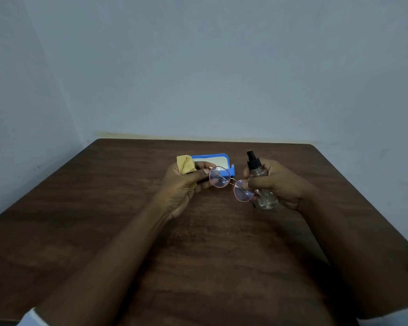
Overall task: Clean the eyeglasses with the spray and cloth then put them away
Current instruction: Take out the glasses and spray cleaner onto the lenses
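Note:
Round eyeglasses with a thin pinkish metal frame hang above the table, tilted down to the right. My left hand pinches their left end and also holds a yellow cloth that sticks out behind the fingers. My right hand grips a clear spray bottle with a black pump top, tilted and just right of the right lens. An open blue eyeglass case with a pale lining lies on the table behind the glasses.
A dark brown wooden table stands against a pale blue-grey wall. Its far edge runs just behind the case, and its left and right edges slant toward me.

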Motion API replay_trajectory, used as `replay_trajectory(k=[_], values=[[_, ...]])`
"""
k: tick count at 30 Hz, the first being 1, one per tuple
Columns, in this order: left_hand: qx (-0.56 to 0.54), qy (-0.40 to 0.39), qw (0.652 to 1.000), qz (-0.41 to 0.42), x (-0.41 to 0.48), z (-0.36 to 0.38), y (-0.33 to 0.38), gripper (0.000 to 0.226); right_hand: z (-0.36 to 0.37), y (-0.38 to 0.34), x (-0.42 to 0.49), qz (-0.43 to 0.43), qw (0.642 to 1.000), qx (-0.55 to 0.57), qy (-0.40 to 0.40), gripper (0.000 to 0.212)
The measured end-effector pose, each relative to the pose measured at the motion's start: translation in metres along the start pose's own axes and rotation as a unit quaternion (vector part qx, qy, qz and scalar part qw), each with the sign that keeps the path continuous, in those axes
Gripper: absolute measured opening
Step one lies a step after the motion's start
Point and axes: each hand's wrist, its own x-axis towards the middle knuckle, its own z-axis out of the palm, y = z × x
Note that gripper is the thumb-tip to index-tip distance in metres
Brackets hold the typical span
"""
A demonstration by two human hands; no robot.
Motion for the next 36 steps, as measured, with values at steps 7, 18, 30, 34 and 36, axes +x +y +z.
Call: replay_trajectory(k=[7,18,30,34,36], values=[[0.043,0.1,0.989,0.102,0.006,0.003,-0.003,0.036,0.012,-0.002,0.003,-0.083,0.98,-0.059,0.173,0.021],[0.087,0.148,0.974,0.149,0.008,-0.005,0.001,0.053,0.056,-0.013,-0.01,-0.151,0.983,-0.087,0.056,0.074],[0.142,0.093,0.975,0.143,-0.004,0.008,0.006,0.032,0.035,-0.006,-0.002,-0.127,0.955,-0.242,0.112,0.048],[0.007,0.051,0.995,0.083,-0.003,0.01,0.011,0.036,0.035,-0.009,-0.002,-0.082,0.991,-0.094,0.05,0.045],[-0.13,0.006,0.991,0.019,-0.003,0.007,0.017,0.032,0.033,-0.01,-0.003,-0.06,0.998,0.011,0.012,0.043]])
